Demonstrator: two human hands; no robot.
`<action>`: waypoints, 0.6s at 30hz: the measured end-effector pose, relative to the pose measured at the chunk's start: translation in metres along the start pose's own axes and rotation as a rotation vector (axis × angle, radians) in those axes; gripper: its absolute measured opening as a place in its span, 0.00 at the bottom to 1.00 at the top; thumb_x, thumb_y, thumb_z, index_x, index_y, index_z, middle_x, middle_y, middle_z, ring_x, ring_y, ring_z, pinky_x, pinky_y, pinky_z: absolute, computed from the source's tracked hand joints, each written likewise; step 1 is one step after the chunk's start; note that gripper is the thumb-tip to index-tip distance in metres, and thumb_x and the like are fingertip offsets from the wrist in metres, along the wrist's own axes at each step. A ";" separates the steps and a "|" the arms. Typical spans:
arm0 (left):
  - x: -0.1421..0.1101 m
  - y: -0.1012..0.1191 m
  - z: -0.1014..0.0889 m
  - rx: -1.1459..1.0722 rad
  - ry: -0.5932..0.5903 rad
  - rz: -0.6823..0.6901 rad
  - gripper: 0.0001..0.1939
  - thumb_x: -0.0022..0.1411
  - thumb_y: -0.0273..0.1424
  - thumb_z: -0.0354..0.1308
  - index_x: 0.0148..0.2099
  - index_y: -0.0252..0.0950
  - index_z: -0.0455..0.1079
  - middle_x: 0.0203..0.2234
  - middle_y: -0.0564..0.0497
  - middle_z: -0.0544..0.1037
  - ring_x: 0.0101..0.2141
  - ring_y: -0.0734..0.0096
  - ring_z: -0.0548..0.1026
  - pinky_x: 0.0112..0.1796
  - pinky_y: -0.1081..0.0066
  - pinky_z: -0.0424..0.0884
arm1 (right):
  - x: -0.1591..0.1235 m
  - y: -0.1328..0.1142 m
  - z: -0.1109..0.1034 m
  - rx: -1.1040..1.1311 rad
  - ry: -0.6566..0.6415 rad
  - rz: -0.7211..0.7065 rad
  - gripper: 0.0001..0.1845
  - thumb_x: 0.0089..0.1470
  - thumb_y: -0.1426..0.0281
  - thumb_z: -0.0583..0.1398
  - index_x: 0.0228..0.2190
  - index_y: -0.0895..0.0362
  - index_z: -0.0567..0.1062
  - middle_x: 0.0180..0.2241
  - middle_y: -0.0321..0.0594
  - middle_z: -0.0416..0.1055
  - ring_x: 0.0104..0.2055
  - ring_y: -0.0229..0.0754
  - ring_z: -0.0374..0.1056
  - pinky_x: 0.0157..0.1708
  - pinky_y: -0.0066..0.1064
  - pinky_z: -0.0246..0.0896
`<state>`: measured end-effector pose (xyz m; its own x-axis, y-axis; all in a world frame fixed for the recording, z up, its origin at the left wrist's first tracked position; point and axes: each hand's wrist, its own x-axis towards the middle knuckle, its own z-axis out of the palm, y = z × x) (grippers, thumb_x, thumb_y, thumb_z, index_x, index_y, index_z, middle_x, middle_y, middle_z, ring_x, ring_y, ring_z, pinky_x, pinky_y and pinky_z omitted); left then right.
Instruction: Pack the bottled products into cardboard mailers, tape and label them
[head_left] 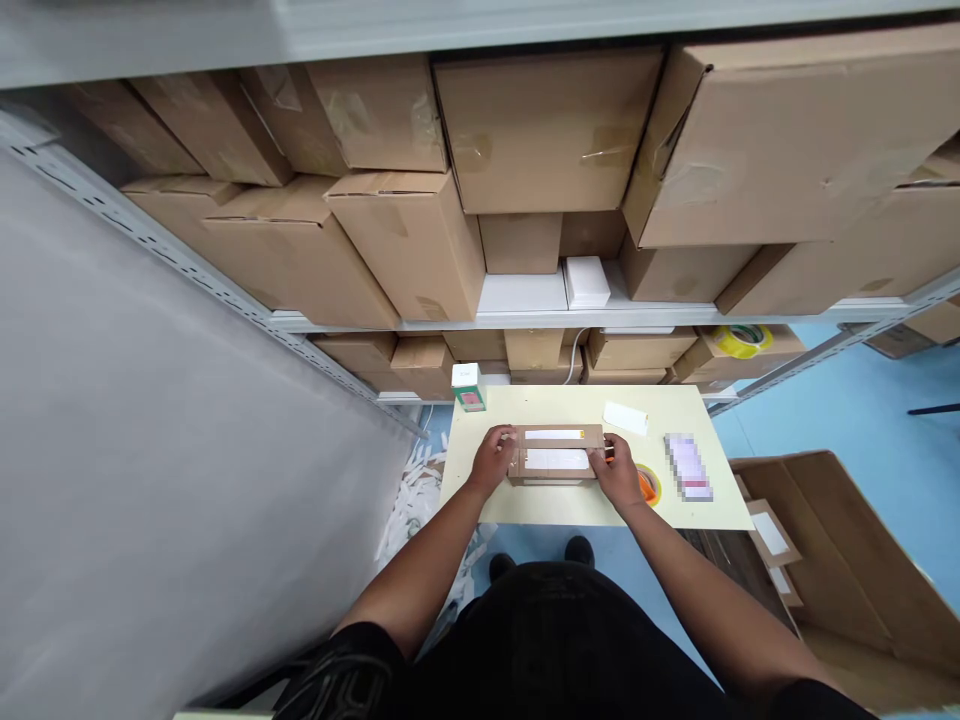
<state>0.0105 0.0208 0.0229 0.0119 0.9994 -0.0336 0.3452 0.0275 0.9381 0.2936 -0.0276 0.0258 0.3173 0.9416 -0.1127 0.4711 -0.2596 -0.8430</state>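
A small brown cardboard box [556, 473] lies on the cream table in front of me, with white label-like strips on its surfaces. A seam runs along it; I cannot tell whether this is one box or two set together. At its left end, my left hand [495, 458] grips the side with bent fingers. My right hand [616, 470] holds the opposite end, thumb on the near edge. Just beside my right wrist is an orange tape dispenser with a yellow-edged roll [649, 485], partly covered by that hand.
On the table [547, 507] stand a white and green small box [469, 388], a white card [625, 418] and a blurred-out flat object [688, 467]. Shelves [525, 318] packed with cartons rise behind. A large open carton [847, 540] sits right; paper scraps [416, 500] litter the floor left.
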 end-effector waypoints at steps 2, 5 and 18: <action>-0.004 0.001 0.003 0.041 0.006 0.033 0.11 0.64 0.34 0.60 0.48 0.40 0.74 0.53 0.47 0.76 0.39 0.68 0.76 0.45 0.64 0.75 | 0.001 0.000 0.000 -0.008 0.004 0.002 0.31 0.54 0.49 0.61 0.52 0.55 0.70 0.51 0.49 0.71 0.42 0.50 0.71 0.45 0.42 0.69; -0.007 0.000 0.007 0.109 0.025 0.067 0.12 0.62 0.31 0.60 0.48 0.40 0.73 0.53 0.47 0.74 0.39 0.69 0.76 0.45 0.65 0.75 | 0.001 0.001 0.000 -0.003 0.012 -0.016 0.27 0.56 0.49 0.60 0.49 0.54 0.71 0.50 0.48 0.72 0.43 0.50 0.71 0.46 0.42 0.68; 0.000 0.009 0.000 0.346 -0.129 0.409 0.13 0.67 0.31 0.60 0.52 0.42 0.79 0.58 0.46 0.77 0.63 0.52 0.67 0.65 0.44 0.64 | 0.016 -0.006 -0.001 0.033 -0.055 0.069 0.16 0.56 0.53 0.57 0.38 0.52 0.71 0.37 0.39 0.74 0.38 0.48 0.70 0.40 0.38 0.65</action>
<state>0.0141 0.0214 0.0315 0.3170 0.9156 0.2472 0.5768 -0.3931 0.7161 0.2971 -0.0115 0.0295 0.3023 0.9321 -0.1993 0.4218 -0.3183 -0.8490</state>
